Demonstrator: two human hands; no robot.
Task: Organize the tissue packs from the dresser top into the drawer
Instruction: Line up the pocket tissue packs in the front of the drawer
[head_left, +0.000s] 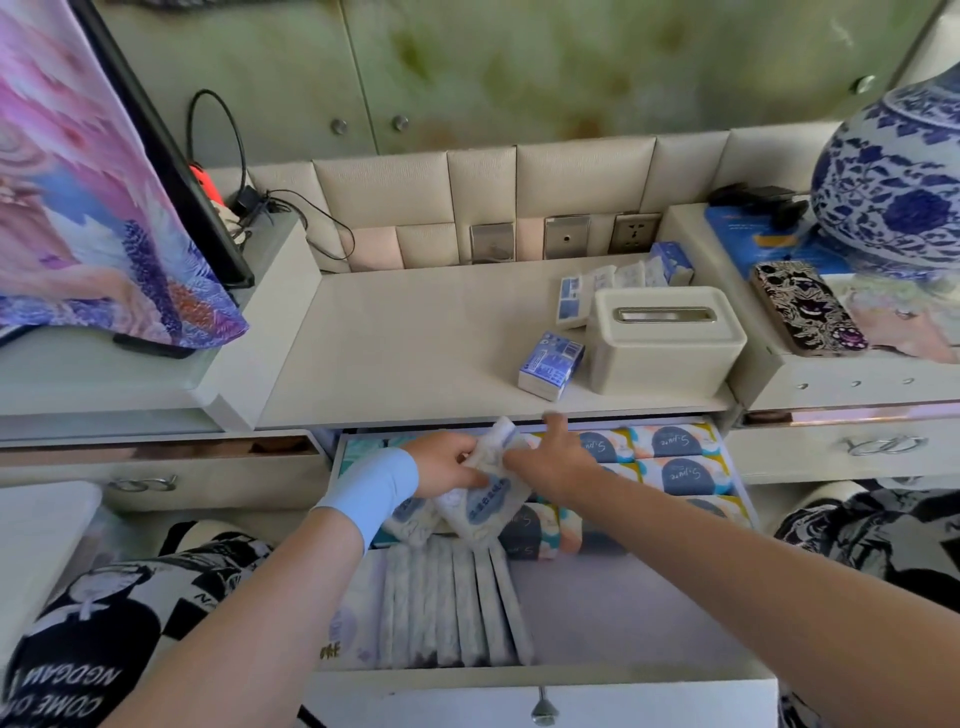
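Over the open drawer (545, 680), my left hand (447, 465) and my right hand (553, 460) both hold a soft white tissue pack (491, 499) with blue print. The left hand's fingers curl round its left edge; the right hand grips its upper right side. Inside the drawer, several thin packs (457, 603) stand on edge at the front left, and orange and navy packs (675, 460) fill the back right. On the dresser top (415, 343), a blue and white pack (550, 364) lies beside the tissue box, with several more packs (618, 283) behind it.
A cream tissue box (662, 338) stands on the dresser top at the right. A phone (808, 306) and a blue and white vase (893, 192) sit on the raised right shelf. A screen draped with patterned cloth (93, 208) stands at the left. My knees flank the drawer.
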